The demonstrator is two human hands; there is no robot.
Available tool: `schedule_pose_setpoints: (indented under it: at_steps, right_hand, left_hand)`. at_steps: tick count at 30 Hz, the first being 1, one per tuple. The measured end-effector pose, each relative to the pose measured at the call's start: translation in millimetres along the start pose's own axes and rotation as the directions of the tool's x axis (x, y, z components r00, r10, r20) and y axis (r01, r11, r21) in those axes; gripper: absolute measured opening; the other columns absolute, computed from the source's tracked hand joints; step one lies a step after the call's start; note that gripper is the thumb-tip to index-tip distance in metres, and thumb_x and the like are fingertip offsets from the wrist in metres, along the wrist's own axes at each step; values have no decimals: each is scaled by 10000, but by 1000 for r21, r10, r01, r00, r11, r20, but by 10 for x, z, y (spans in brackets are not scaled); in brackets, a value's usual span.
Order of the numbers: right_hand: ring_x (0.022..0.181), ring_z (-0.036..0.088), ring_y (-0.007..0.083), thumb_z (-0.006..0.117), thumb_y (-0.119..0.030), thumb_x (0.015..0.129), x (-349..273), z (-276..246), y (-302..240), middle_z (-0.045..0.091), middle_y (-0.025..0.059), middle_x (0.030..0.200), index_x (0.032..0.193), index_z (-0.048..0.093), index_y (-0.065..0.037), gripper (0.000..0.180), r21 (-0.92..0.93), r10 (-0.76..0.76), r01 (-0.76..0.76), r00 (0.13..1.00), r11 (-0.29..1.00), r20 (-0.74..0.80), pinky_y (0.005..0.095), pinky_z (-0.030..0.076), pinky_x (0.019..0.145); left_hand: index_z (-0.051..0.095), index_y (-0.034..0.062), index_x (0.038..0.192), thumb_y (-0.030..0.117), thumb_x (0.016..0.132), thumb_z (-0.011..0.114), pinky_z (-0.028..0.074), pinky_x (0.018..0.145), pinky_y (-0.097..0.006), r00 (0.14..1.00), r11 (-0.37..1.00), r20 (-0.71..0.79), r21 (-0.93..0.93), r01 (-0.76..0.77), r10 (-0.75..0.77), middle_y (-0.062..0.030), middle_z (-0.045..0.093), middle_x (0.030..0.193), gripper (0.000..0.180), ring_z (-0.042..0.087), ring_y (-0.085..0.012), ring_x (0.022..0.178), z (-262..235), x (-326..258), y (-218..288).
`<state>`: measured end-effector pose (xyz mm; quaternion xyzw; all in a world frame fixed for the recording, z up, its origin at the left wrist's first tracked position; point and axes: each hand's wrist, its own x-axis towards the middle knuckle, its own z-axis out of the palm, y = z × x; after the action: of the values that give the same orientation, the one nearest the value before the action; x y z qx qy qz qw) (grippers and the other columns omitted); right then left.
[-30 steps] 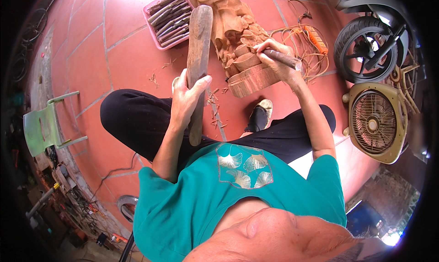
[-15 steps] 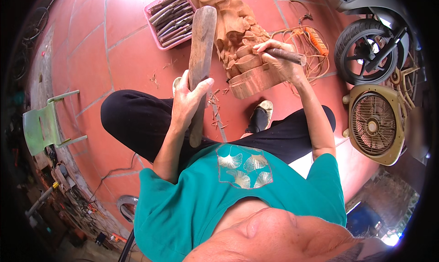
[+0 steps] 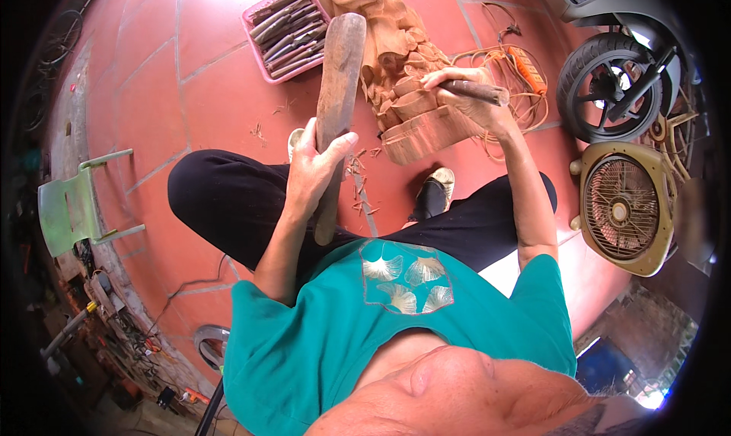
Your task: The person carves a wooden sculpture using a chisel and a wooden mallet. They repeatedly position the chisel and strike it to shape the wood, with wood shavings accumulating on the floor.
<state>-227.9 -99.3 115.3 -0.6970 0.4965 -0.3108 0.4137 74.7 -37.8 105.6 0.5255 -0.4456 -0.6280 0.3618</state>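
Observation:
My left hand point(image 3: 315, 166) is closed round a long, flat wooden mallet point(image 3: 339, 78), its broad end pointing away from me and its narrow end over my lap. In my right hand point(image 3: 476, 101) I grip a wood carving chisel point(image 3: 474, 92) by its dark handle, with the handle's end to the right. The chisel's tip is hidden by my fingers, which rest at the carved wooden sculpture point(image 3: 415, 105). That sculpture lies on the floor in front of me, its flat base point(image 3: 429, 137) toward me. Mallet and chisel are apart.
A pink basket point(image 3: 268, 76) of several chisels stands beyond the mallet. Wood shavings point(image 3: 359, 185) litter the red tile floor point(image 3: 221, 124). On the right are an orange power strip point(image 3: 527, 69) with coiled cord, a motorbike wheel point(image 3: 614, 86) and a box fan point(image 3: 620, 209). A green chair point(image 3: 68, 211) stands left.
The mallet's broad end has shifted slightly right. My right hand and the chisel have moved barely at all; the sculpture stays in place.

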Motion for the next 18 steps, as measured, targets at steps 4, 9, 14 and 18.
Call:
schedule_pose_setpoints:
  at_steps: [4, 9, 14, 18]
  right_hand:
    - [876, 692, 181, 659, -67, 872, -10, 78, 109, 743, 75, 962, 1001, 704, -9, 148, -46, -98, 98, 995, 994, 3, 318, 540, 806]
    - [1025, 698, 192, 662, -32, 896, -71, -4, 55, 746, 83, 1085, 1003, 737, -25, 131, -82, 62, -48, 983, 995, 174, 317, 545, 937]
    - [1039, 677, 182, 662, -32, 912, 25, 3, -30, 740, 76, 1090, 1009, 734, -17, 122, -70, 153, -145, 980, 987, 127, 315, 540, 916]
    - [1060, 679, 198, 668, -34, 903, 13, 2, -4, 737, 89, 1110, 1021, 729, -9, 135, -30, 67, -63, 989, 998, 129, 329, 529, 958]
  left_hand:
    - [570, 24, 1073, 257, 933, 733, 476, 513, -248, 1000, 1000, 13, -3, 16, -16, -10, 580, 742, 316, 559, -76, 596, 7, 8, -7]
    - [572, 28, 1072, 255, 932, 730, 467, 508, -243, 1000, 1000, 7, -3, 0, 0, -7, 574, 744, 309, 553, -72, 590, 5, 15, -23]
    - [571, 49, 1063, 246, 946, 707, 440, 488, -231, 999, 999, -6, -1, -34, 34, 14, 553, 710, 267, 531, -65, 548, -15, 3, -18]
    - [585, 4, 984, 230, 914, 741, 471, 470, -253, 997, 998, -53, -36, -51, 49, -12, 548, 660, 284, 545, -81, 529, -44, 36, -45]
